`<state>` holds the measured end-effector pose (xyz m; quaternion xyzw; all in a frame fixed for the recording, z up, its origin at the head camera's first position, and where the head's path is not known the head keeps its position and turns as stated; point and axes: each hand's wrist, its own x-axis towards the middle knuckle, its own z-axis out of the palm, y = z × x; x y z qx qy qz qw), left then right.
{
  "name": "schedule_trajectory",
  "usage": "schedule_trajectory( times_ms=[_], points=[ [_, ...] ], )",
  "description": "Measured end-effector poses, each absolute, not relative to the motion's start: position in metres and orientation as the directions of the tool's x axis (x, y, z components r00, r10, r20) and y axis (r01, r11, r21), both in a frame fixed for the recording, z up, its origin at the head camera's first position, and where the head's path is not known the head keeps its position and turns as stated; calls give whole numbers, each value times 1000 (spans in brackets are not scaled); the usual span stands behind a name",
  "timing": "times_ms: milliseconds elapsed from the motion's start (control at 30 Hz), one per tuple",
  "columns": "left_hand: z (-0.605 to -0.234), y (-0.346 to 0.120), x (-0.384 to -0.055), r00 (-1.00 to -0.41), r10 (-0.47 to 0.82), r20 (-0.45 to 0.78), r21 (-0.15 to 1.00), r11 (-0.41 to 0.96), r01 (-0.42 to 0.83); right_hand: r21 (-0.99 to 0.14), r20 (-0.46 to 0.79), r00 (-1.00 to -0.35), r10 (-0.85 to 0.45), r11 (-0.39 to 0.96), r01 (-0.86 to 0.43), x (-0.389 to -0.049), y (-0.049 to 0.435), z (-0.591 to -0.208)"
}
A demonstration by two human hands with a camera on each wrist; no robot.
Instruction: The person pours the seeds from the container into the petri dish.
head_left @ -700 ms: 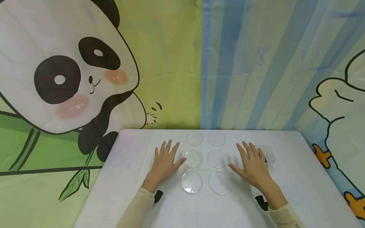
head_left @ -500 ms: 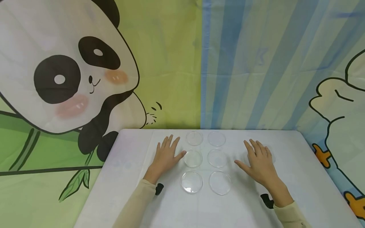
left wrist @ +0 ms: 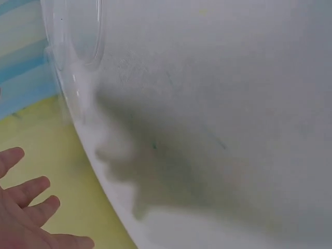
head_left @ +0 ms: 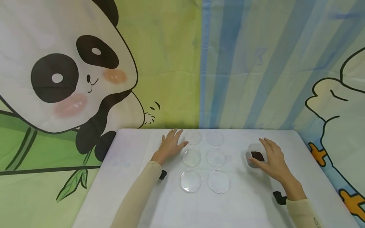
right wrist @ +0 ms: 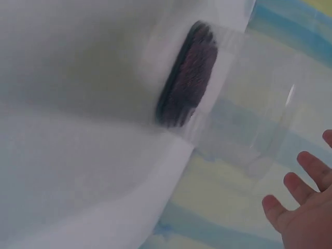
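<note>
My right hand [head_left: 273, 161] is beside a clear plastic container [head_left: 251, 147] on the right of the table, fingers parted and thumb over its near side. Dark reddish-brown material [head_left: 257, 155] fills the container's bottom. In the right wrist view the fingertips [right wrist: 298, 181] show apart from the see-through walls [right wrist: 249, 119], with the dark layer [right wrist: 189, 78] low inside. My left hand [head_left: 171, 146], fingers spread and holding nothing, hovers left of the clear round dishes [head_left: 191, 157]. In the left wrist view its fingers [left wrist: 44, 207] are loose, below a dish [left wrist: 96, 39].
Several clear shallow dishes stand in two columns mid-table, among them a near right dish [head_left: 219, 181] and a far right dish [head_left: 215, 138]. The white table [head_left: 196, 209] ends at a cloth backdrop [head_left: 171, 63] printed with a panda. Black wrist devices [head_left: 279, 198] sit under the forearms.
My right hand has moved right and turned, uncovering the container that it hid before. My left hand has gone forward and slightly right. The dishes stay in place.
</note>
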<state>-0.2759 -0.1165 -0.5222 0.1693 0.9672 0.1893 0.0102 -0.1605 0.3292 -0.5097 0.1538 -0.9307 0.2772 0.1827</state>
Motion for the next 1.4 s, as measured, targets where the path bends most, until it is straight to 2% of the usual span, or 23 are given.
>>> schedule_trajectory(
  times_ms=[267,500,700,1100,1400],
  points=[
    [-523,-109,-298,-941,336,-48,381,877,293,-636,210,-970,-121,737,-229,-167,352,-520],
    [-534,-109,-306,-936,313,-161,358,902,240,-746,41,-992,-116,657,-108,-166,359,-534],
    [-540,-110,-306,-930,299,-214,364,908,208,-805,-17,-985,-171,587,-88,-168,365,-536],
    [-535,-103,-304,-924,288,-252,367,912,184,-842,-80,-972,-220,537,-52,-172,374,-539],
    [-543,-101,-310,-932,275,-236,352,918,182,-872,-60,-959,-276,483,-84,-173,379,-544]
  ],
)
